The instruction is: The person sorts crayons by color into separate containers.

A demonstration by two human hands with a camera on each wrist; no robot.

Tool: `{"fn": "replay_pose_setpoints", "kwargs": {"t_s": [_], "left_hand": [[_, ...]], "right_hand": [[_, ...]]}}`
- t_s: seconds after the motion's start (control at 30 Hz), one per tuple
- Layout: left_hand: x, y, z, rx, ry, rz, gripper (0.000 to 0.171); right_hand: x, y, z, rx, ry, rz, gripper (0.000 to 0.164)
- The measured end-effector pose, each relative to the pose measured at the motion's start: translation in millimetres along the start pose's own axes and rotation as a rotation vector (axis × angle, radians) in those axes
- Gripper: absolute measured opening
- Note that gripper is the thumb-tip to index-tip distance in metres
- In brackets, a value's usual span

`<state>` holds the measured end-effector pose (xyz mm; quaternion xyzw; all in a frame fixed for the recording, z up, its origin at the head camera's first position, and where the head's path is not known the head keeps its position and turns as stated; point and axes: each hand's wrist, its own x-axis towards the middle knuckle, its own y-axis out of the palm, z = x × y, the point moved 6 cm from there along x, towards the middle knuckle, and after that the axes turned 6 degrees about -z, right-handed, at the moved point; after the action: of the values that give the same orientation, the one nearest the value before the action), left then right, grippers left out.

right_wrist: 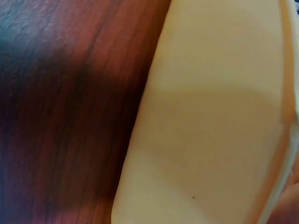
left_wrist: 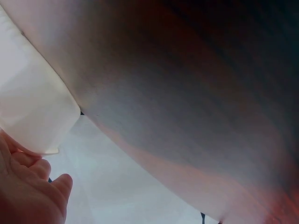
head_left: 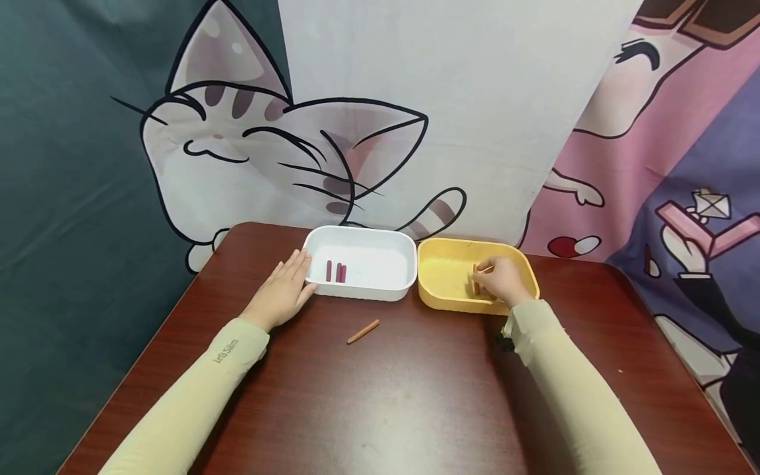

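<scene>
In the head view my left hand [head_left: 280,290] rests at the left end of a white tray [head_left: 380,291], fingers straight along its rim. Inside that tray lie three short dark-red sticks [head_left: 329,271]. My right hand [head_left: 505,282] reaches over the front rim of a yellow tray [head_left: 442,301], fingertips bent down inside it. Thumb and fingers pinch a thin orange-brown stick [head_left: 487,269]; another brown stick [head_left: 475,284] shows just below the fingertips. In the right wrist view the yellow tray's outer wall [right_wrist: 210,116] hides most of the hand.
A single orange-brown stick [head_left: 363,332] lies on the dark red wooden table [head_left: 415,396], in front of the white tray. The two trays stand side by side near the table's back edge. Behind hangs a cloth printed with a cartoon cat [head_left: 237,152].
</scene>
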<state>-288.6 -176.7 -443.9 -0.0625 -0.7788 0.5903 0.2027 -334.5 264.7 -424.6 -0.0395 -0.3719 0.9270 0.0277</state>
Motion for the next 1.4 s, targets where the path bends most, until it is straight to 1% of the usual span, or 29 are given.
{"fn": "replay_pose_setpoints", "kwargs": {"t_s": [0.13, 0.3, 0.4, 0.5, 0.6, 0.73, 0.83, 0.93, 1.0, 1.1, 1.23, 1.33, 1.4], "left_hand": [[-0.1, 0.3, 0.4, -0.002, -0.004, 0.001, 0.069], [-0.5, -0.2, -0.2, 0.001, -0.006, -0.002, 0.068], [-1.0, 0.2, -0.5, 0.001, -0.008, -0.003, 0.068], [-1.6, 0.7, -0.4, 0.001, -0.007, -0.005, 0.068], [-1.7, 1.3, -0.5, 0.002, -0.005, -0.002, 0.068], [-0.7, 1.1, -0.3, 0.005, -0.004, -0.005, 0.069], [0.0, 0.9, 0.5, 0.007, -0.005, -0.012, 0.069], [-0.3, 1.8, 0.8, 0.006, -0.006, -0.007, 0.069], [-0.7, 2.6, 0.5, 0.003, -0.006, -0.002, 0.069], [-0.7, 3.1, 0.4, 0.000, -0.008, -0.002, 0.069], [-0.2, 1.8, 0.7, 0.002, -0.013, -0.008, 0.069], [0.2, 0.5, 0.2, 0.004, -0.013, -0.009, 0.069], [0.6, 0.0, -0.3, 0.005, -0.012, -0.009, 0.069]], "right_hand": [[0.3, 0.7, -2.3, -0.015, -0.010, -0.025, 0.027], [-2.0, -0.6, -3.1, 0.002, -0.008, -0.058, 0.023], [-5.7, -1.8, -0.9, 0.007, -0.014, -0.060, 0.022], [-11.6, -3.1, 5.8, -0.020, -0.047, -0.066, 0.023], [-19.9, -4.9, 17.2, -0.086, -0.126, -0.104, 0.024], [-36.5, -5.4, 42.6, -0.150, -0.292, -0.205, 0.023], [-50.8, -1.0, 63.2, -0.142, -0.410, -0.266, 0.021], [-65.8, 7.6, 80.1, -0.110, -0.489, -0.283, 0.019], [-75.3, 14.3, 88.9, -0.091, -0.523, -0.274, 0.019], [-87.1, 27.0, 101.3, -0.067, -0.583, -0.240, 0.019], [-99.7, 48.9, 115.0, -0.049, -0.711, -0.152, 0.019], [-108.7, 67.3, 122.3, -0.089, -0.814, -0.078, 0.018], [-114.5, 79.8, 126.6, -0.139, -0.868, -0.031, 0.017]]}}
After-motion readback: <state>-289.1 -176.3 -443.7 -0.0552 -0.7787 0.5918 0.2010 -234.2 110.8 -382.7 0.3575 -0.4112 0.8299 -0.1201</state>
